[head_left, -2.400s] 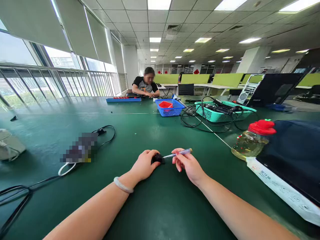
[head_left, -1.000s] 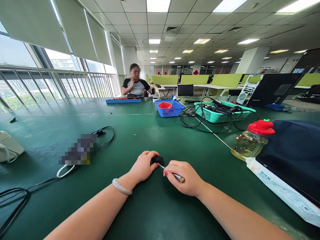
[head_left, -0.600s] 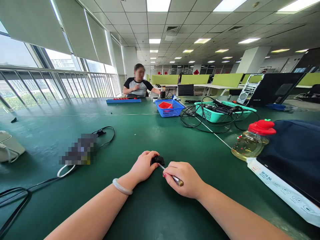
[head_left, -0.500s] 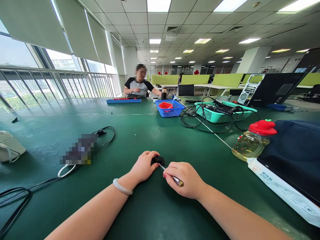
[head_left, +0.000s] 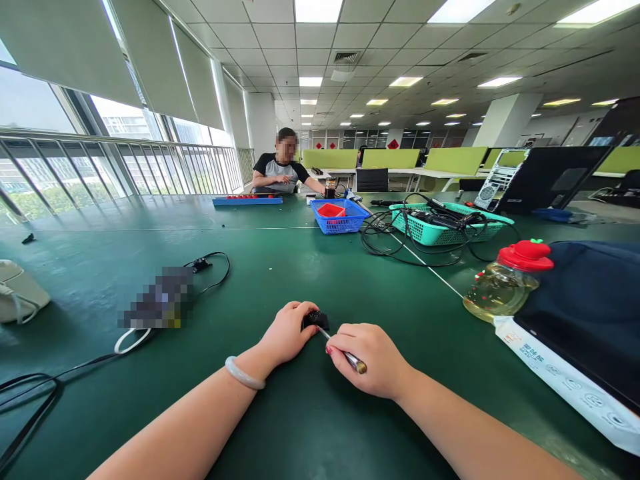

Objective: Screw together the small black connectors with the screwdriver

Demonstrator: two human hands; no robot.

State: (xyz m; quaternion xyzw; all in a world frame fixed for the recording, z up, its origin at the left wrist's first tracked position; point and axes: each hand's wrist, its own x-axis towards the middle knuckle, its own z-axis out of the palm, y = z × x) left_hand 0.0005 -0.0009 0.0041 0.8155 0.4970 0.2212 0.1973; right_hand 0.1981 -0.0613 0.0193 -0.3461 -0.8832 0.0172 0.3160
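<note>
On the green table a small black block-like part [head_left: 319, 321] sits under my left hand [head_left: 290, 331], whose thumb and fingers are closed around its left side. What kind of part it is I cannot make out. My right hand [head_left: 370, 358] grips the handle of a screwdriver [head_left: 356, 363] between thumb and fingers. Its thin metal shaft slants up and left, and the tip meets the near edge of the black part beside my left thumb. The exact contact spot is too small to see.
A blue basket [head_left: 353, 223] with a red tray stands ahead, beside a green basket [head_left: 430, 233] of cables. To the right are a red-lidded bottle [head_left: 503, 290] and a dark bag [head_left: 590, 287]. A blurred device [head_left: 163, 300] with cords lies left. A person [head_left: 283, 170] sits across.
Both my hands, the black part and the screwdriver look almost unmoved. The person across the table has shifted slightly to the right.
</note>
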